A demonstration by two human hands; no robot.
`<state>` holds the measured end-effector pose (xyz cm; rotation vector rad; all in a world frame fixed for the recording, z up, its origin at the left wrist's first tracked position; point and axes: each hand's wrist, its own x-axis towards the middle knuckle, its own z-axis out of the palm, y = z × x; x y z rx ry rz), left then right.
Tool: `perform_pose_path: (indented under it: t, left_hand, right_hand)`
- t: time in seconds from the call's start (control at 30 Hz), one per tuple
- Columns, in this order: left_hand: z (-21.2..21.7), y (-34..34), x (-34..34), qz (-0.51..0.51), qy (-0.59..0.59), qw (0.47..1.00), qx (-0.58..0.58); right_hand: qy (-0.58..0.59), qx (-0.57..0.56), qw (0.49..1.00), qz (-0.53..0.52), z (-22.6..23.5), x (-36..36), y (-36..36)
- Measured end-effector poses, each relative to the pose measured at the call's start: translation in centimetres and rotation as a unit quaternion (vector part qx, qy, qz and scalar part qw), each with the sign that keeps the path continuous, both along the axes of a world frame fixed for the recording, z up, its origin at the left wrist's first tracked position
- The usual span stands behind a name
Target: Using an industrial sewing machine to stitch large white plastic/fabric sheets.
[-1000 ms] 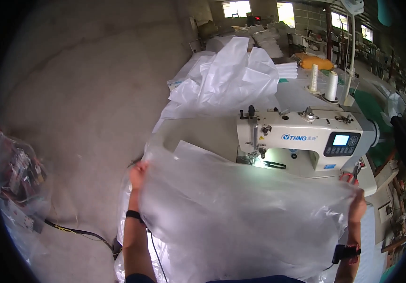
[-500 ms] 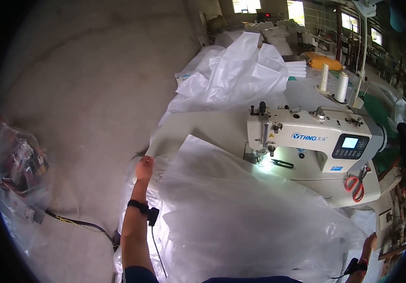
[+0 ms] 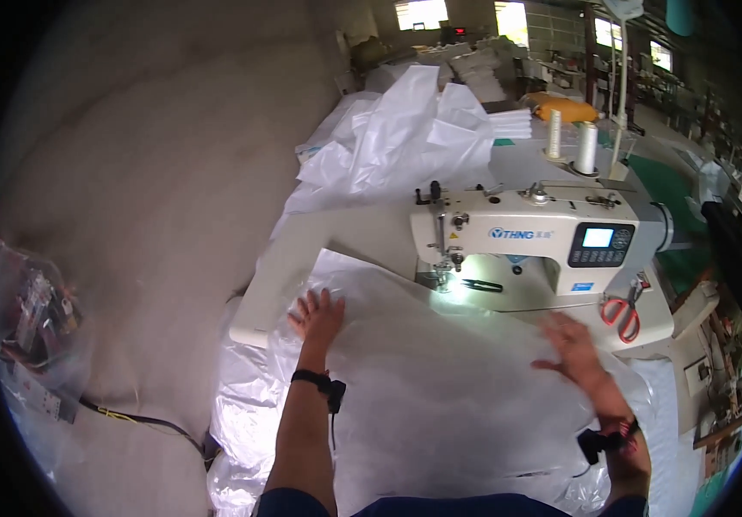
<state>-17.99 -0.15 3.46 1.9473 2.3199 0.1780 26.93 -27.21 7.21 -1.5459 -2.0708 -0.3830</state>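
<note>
A large white translucent plastic sheet [image 3: 440, 388] spreads over the front of the sewing table and hangs toward my body. My left hand [image 3: 318, 317] lies on its left part with fingers spread. Over the right part is my right hand [image 3: 569, 345], fingers apart and somewhat blurred; whether it touches the sheet I cannot tell. Just beyond the sheet stands a white sewing machine [image 3: 509, 226] with its needle area lit. Black thread snips [image 3: 481, 285] lie beside the needle, and red-handled scissors [image 3: 621, 317] rest right of my right hand.
Behind the machine is a crumpled pile of white sheeting [image 3: 397, 129]. Two thread cones [image 3: 587, 148] stand at the back right near an orange bag [image 3: 567, 108]. On the floor at left sit a clear bag of odds and ends [image 3: 39, 314] and a black cable [image 3: 143, 418].
Both hands have moved inward from the sheet's outer edges onto or over its middle area. My left hand has opened from a closed grip. The view has shifted slightly right.
</note>
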Motion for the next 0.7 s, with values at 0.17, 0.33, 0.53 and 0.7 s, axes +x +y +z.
perform_pose_path:
  t: [0.17, 0.33, 0.53, 0.7]
  left_hand:
    - [0.0, -1.6, -1.4, -0.197, 0.037, 0.979, 0.038]
    - [-1.4, -4.9, -0.9, -0.389, 0.084, 0.913, 0.093]
    - [-1.5, -5.8, -0.1, -0.417, 0.071, 0.902, 0.087]
    - [2.4, -3.7, 1.5, -0.408, 0.061, 0.907, -0.082]
  right_hand:
    - [-0.064, -0.332, 0.941, 0.026, -6.5, -5.7, -3.8]
    - [0.045, -0.634, 0.772, 0.013, -7.5, -10.1, -11.8]
    - [-0.098, -0.491, 0.862, 0.080, 4.6, -6.0, -7.2]
    - [0.010, -0.089, 0.981, 0.171, 8.0, -10.5, -0.3]
